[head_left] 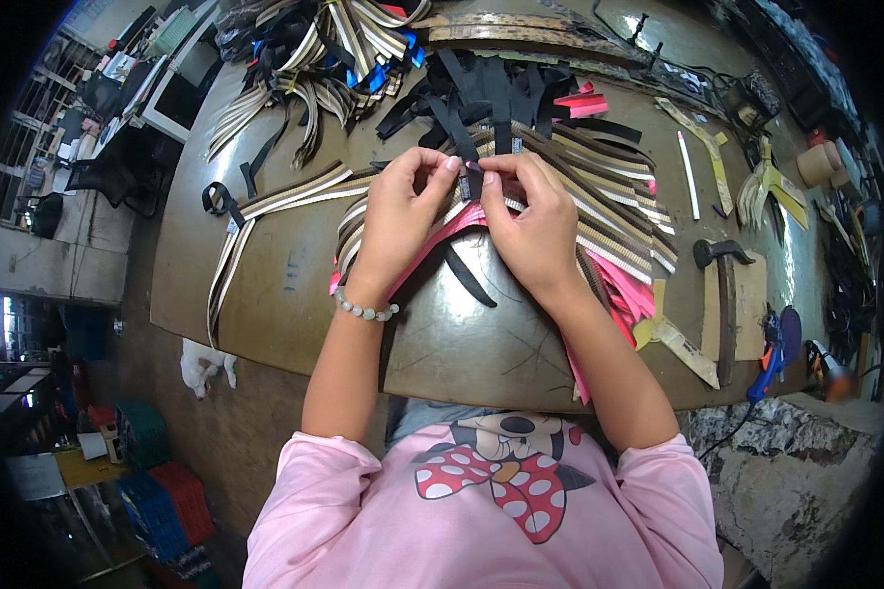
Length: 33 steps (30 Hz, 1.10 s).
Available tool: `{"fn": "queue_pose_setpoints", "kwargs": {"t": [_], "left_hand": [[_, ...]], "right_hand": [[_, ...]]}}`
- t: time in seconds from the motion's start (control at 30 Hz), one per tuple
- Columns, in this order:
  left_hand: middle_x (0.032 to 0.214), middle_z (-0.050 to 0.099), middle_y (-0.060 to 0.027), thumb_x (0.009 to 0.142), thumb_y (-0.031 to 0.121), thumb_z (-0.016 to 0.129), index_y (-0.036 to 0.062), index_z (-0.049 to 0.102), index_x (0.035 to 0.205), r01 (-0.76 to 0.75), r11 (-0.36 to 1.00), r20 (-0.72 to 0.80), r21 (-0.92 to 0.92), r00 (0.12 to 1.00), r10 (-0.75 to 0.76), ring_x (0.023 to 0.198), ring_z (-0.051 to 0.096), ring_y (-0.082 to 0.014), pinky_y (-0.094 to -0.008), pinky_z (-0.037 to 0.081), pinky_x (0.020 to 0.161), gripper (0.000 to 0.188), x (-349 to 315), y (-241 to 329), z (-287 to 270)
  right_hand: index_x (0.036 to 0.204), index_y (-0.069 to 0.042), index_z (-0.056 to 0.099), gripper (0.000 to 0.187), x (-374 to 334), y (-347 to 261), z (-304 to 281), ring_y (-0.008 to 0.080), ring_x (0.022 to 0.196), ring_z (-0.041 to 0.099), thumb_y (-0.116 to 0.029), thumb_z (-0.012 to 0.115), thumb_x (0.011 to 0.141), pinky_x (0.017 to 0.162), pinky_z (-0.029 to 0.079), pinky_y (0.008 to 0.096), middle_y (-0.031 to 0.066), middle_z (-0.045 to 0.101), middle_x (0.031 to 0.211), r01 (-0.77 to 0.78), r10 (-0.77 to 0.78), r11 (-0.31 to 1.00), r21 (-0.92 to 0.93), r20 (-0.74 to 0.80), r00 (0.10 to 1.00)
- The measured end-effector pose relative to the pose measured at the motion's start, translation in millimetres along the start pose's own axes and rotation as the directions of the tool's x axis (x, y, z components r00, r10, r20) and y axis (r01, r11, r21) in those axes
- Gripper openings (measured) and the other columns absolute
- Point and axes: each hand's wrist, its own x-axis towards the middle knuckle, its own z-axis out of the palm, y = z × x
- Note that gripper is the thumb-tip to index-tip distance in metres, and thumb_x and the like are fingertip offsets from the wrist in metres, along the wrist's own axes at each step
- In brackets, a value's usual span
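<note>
Over the middle of the table, my left hand (408,211) and my right hand (532,221) meet with their fingertips pinched. Between them is a narrow black strap (452,116). Thumbs and forefingers press on it from both sides, and a small purple-pink spot shows at the pinch. Beneath and around the hands fans a pile of striped straps (609,211) in brown, tan and white. Bright pink strips (624,294) show under that pile. A loose black strap end (469,277) hangs down between my wrists. What exactly lies under my fingertips is too small to tell.
More black straps (521,83) lie beyond my hands. Striped bundles (309,98) cover the back left, and looped striped straps (228,260) lie left. At right are a hammer (727,304) on cardboard and a blue glue gun (774,348) with a cord. A white animal (206,365) is on the floor.
</note>
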Motion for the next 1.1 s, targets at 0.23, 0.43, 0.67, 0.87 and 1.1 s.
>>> {"fn": "queue_pose_setpoints", "kwargs": {"t": [0.23, 0.43, 0.67, 0.87, 1.1], "left_hand": [[0.078, 0.058, 0.0047, 0.095, 0.018, 0.062, -0.0002, 0.062, 0.096, -0.023, 0.997, 0.027, 0.068, 0.999, 0.022, 0.069, 0.049, -0.0014, -0.0179, 0.041, 0.06, 0.018, -2.1, -6.2, -1.5], [0.075, 0.059, -0.0053, 0.093, 0.02, 0.061, -0.002, 0.061, 0.09, -0.087, 0.996, -0.091, -0.023, 0.992, 0.085, 0.065, 0.051, -0.0082, -0.0245, 0.042, 0.059, 0.022, 1.2, 1.8, 2.0], [0.076, 0.062, -0.0204, 0.089, 0.019, 0.056, -0.002, 0.06, 0.087, -0.255, 0.91, 0.479, 0.326, 0.875, 0.074, 0.068, 0.061, -0.0339, -0.0425, 0.048, 0.065, 0.021, -54.8, 46.7, -2.1], [0.069, 0.061, -0.0122, 0.079, 0.016, 0.072, 0.0006, 0.065, 0.08, -0.222, 0.826, 0.23, 0.519, 0.966, 0.115, 0.066, 0.06, -0.0308, -0.0402, 0.049, 0.065, 0.016, -65.0, 42.6, 10.4], [0.092, 0.062, -0.0121, 0.079, 0.016, 0.074, 0.0028, 0.067, 0.103, -0.459, 0.603, 0.219, 0.653, 0.876, 0.43, 0.085, 0.059, -0.0321, -0.0383, 0.049, 0.078, 0.028, -32.8, 35.5, -1.2]], "right_hand": [[0.09, -0.007, 0.066, 0.008, 0.7, -5.3, 1.2, 0.0285, 0.085, 0.062, -0.009, 0.062, 0.083, 0.074, 0.05, 0.0389, 0.0076, 0.066, 0.09, 0.05, -0.051, 0.993, -0.108, -0.002, 0.999], [0.091, -0.007, 0.066, 0.009, -2.1, -8.5, 5.5, 0.0298, 0.085, 0.062, -0.009, 0.061, 0.083, 0.07, 0.052, 0.0393, 0.0066, 0.065, 0.091, 0.196, -0.197, 0.941, -0.275, 0.024, 0.98], [0.103, 0.004, 0.062, 0.015, 15.8, 15.3, -12.5, 0.0124, 0.082, 0.066, -0.005, 0.06, 0.091, 0.072, 0.054, 0.0244, 0.008, 0.067, 0.093, -0.347, 0.348, 0.776, 0.528, 0.101, 0.932], [0.103, 0.004, 0.062, 0.017, 14.9, 23.2, -13.1, 0.0126, 0.08, 0.066, -0.007, 0.06, 0.091, 0.071, 0.052, 0.0247, 0.0083, 0.067, 0.091, -0.295, 0.296, 0.812, 0.504, 0.08, 0.952], [0.104, 0.003, 0.061, 0.016, 18.6, 17.4, -33.7, 0.0134, 0.088, 0.065, -0.008, 0.06, 0.092, 0.076, 0.056, 0.0254, 0.0085, 0.065, 0.094, -0.38, 0.283, 0.666, 0.642, 0.254, 0.925]]}}
